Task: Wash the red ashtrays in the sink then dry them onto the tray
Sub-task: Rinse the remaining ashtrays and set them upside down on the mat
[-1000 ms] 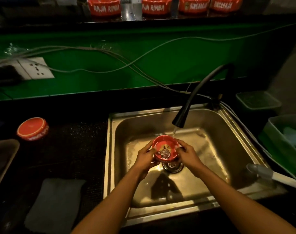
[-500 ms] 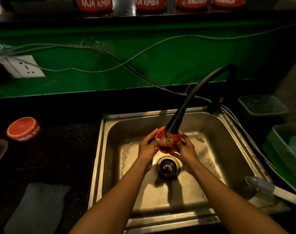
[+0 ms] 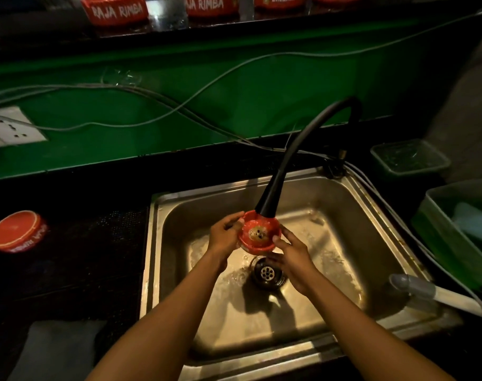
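You have a red ashtray [image 3: 259, 234] held up over the middle of the steel sink [image 3: 377, 224], directly above the drain [image 3: 267, 272] and right under the nozzle of the black faucet [image 3: 294, 158], whose tip overlaps the ashtray's far rim. The bowl faces you, tilted a little, with brownish residue in its centre.

Your left hand [image 3: 224, 235] grips the ashtray's left rim, fingers curled over the edge. Your right hand [image 3: 292, 259] holds the lower right side, thumb on the rim and fingers curled beneath. Both hands are closed around it.

The basin floor around the drain is wet, and there is free room on every side of the ashtray between it and the sink walls; the faucet is the only thing close above it.

Outward to the left, a second ashtray [image 3: 17, 231] lies upside down on the dark counter, well apart from the sink, and a grey cloth [image 3: 55, 350] lies near the front edge. To the right of the sink stand a green bin [image 3: 451, 243] and a small green container [image 3: 410, 159], and a grey-tipped handle [image 3: 415, 287] rests across the sink's right rim. More ashtrays lettered "RAJA RIMBA" [image 3: 116, 9] sit on the shelf above the green wall [image 3: 234, 100], where cables [image 3: 179, 105] hang beside a wall socket [image 3: 11, 127].
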